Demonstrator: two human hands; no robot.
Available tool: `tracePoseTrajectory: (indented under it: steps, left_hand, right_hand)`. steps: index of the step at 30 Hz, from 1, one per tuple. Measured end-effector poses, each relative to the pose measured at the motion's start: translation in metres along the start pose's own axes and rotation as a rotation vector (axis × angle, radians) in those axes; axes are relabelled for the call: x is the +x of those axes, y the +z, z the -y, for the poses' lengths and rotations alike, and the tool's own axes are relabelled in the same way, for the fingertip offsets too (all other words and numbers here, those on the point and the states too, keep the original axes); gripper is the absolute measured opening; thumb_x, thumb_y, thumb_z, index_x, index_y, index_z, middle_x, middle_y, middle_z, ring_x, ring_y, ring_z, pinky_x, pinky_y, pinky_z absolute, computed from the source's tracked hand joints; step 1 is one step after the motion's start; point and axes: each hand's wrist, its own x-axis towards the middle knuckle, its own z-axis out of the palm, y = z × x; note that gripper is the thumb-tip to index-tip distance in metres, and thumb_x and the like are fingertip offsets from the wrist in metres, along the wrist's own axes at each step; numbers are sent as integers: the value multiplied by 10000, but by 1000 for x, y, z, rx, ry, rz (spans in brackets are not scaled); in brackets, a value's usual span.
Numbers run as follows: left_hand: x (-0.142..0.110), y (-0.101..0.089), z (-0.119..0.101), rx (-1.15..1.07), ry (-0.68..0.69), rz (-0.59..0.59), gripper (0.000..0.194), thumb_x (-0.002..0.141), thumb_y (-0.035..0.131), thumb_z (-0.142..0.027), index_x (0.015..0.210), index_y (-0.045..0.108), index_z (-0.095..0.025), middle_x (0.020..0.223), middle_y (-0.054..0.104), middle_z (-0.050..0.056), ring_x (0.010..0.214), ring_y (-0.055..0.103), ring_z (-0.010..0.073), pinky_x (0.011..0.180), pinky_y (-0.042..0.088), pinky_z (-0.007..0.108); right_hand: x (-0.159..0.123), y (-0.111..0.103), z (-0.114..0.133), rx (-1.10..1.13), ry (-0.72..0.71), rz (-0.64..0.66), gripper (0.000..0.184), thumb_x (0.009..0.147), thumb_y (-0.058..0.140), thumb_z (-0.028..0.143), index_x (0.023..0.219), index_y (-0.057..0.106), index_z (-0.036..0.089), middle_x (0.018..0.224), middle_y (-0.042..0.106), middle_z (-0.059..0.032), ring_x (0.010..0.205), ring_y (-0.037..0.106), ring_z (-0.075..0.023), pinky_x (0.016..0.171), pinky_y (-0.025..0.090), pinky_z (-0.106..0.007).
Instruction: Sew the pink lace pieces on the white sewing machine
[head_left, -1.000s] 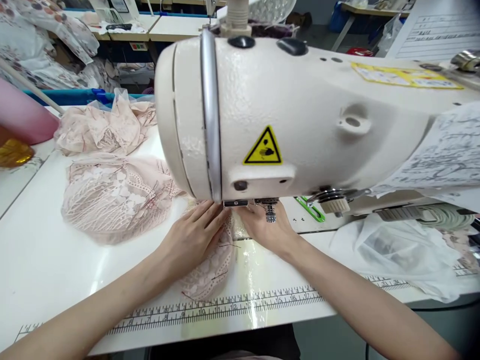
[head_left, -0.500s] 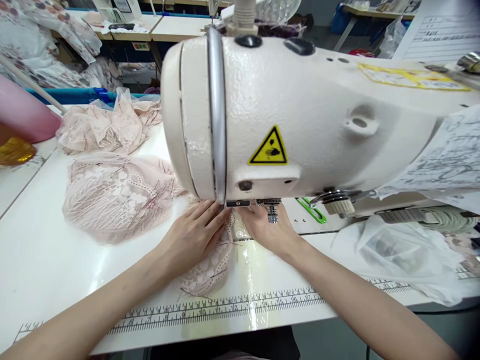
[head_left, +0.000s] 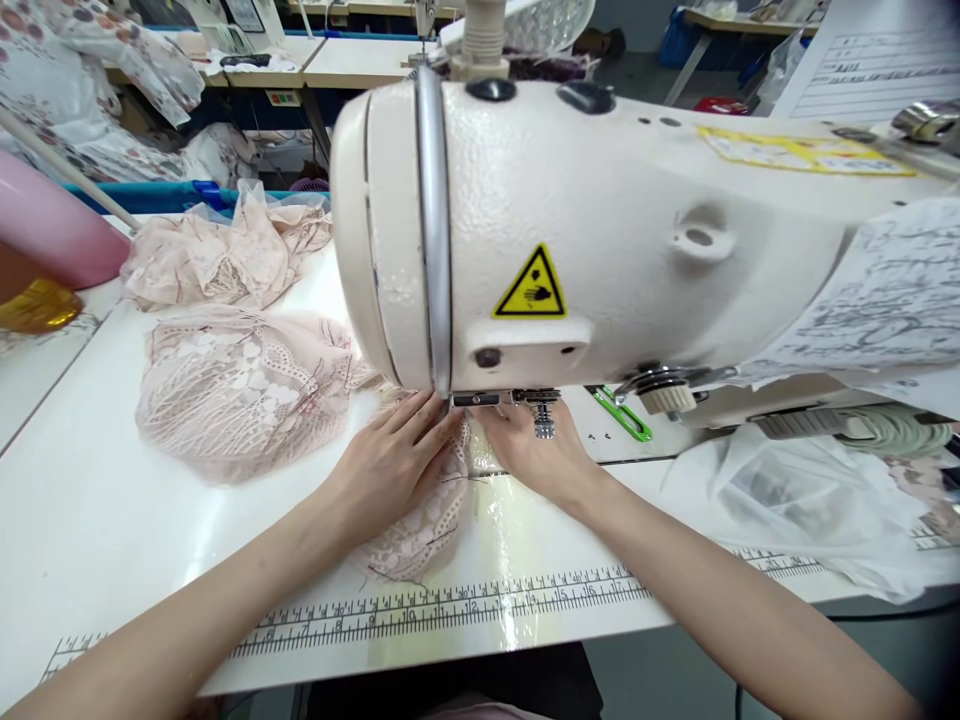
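Note:
A strip of pale pink lace fabric (head_left: 427, 530) lies on the white table under the sewing machine head (head_left: 600, 240). My left hand (head_left: 390, 460) rests flat on this lace, its fingers stretched out toward the needle area, with the tips partly behind the machine head. On the other side of the needle area is my right hand (head_left: 536, 450). Its fingers are mostly hidden behind the machine's metal parts, so their grip does not show. The lace end hangs loosely toward the printed ruler (head_left: 450, 605). The needle itself is out of sight.
More pink lace (head_left: 247, 390) lies left of the machine, with a crumpled sheer pile (head_left: 217, 255) behind it. Green thread snips (head_left: 626, 415) lie beneath the machine arm. A white translucent bag (head_left: 802, 500) sits at right. A pink cone (head_left: 60, 220) stands far left.
The camera view has shifted slightly. Both hands stay at the needle area in nearly the same pose, and the lace has hardly moved on the table.

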Motion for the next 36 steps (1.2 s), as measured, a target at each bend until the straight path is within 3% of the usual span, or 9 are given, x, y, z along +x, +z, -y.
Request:
tracePoseTrajectory:
  steps: [4,7,10,13,16,20,23,30,36]
  left_hand:
    - [0,1,-1,30,7,-13,417,996,421,-249,1360,529,-76,1342,590,191,1240,568,323,993,520,491]
    - [1,-3,-4,102,34,-74,396,979,471,-249,1315,566,-63,1295,621,201,1218,586,325,976,527,478]
    - [1,-17,-12,153,144,-176,298,938,546,-213,1189,644,-86,1215,678,165,1146,635,298,918,551,428]
    - [-3,-40,-21,167,310,-218,141,909,571,-169,994,683,-160,1050,740,75,945,694,210,738,562,325]
    - [-16,-62,-30,175,549,-100,117,913,570,-185,846,664,-205,894,730,14,794,663,153,617,508,279]
    - [-43,-76,-34,276,698,120,132,911,563,-208,884,693,-205,1027,717,48,878,638,177,604,486,294]
    - [-63,-74,-36,302,621,131,209,926,508,-168,956,715,-184,1124,704,74,980,631,196,649,489,303]
    - [-85,-53,-41,262,382,-57,281,928,423,-50,1010,684,-115,1053,726,110,944,657,213,732,508,319]
    - [-66,-74,-45,-196,-216,-70,122,961,459,-161,1041,548,-178,1019,692,65,805,688,130,631,549,214]
  right_hand:
    - [6,-2,1,-115,-22,63,374,894,444,97,1198,610,239,1136,660,-159,962,603,-278,774,486,-445]
    - [9,-8,3,-122,-50,4,387,855,446,45,1131,644,231,1030,697,-115,924,604,-251,818,456,-430]
    - [9,-15,3,-89,-120,-108,358,816,439,7,1003,667,210,909,710,-65,822,600,-205,741,435,-349]
    - [6,-20,2,17,-306,-166,359,772,400,-45,895,645,186,949,708,-40,801,590,-165,702,419,-304]
    - [4,-21,1,123,-476,-139,338,755,394,-54,824,616,191,882,690,-10,870,570,-152,744,414,-283]
    - [4,-19,0,173,-526,-33,272,813,409,6,807,598,201,797,658,9,817,522,-142,719,382,-276]
    - [4,-18,0,206,-510,15,211,813,438,65,829,599,201,822,652,0,795,499,-149,698,363,-283]
    - [4,-29,5,261,-430,119,151,793,484,137,867,603,192,886,636,-25,828,504,-169,665,330,-290]
    - [4,-27,2,264,-496,98,113,823,570,273,870,592,172,898,630,-37,834,507,-172,664,346,-290]
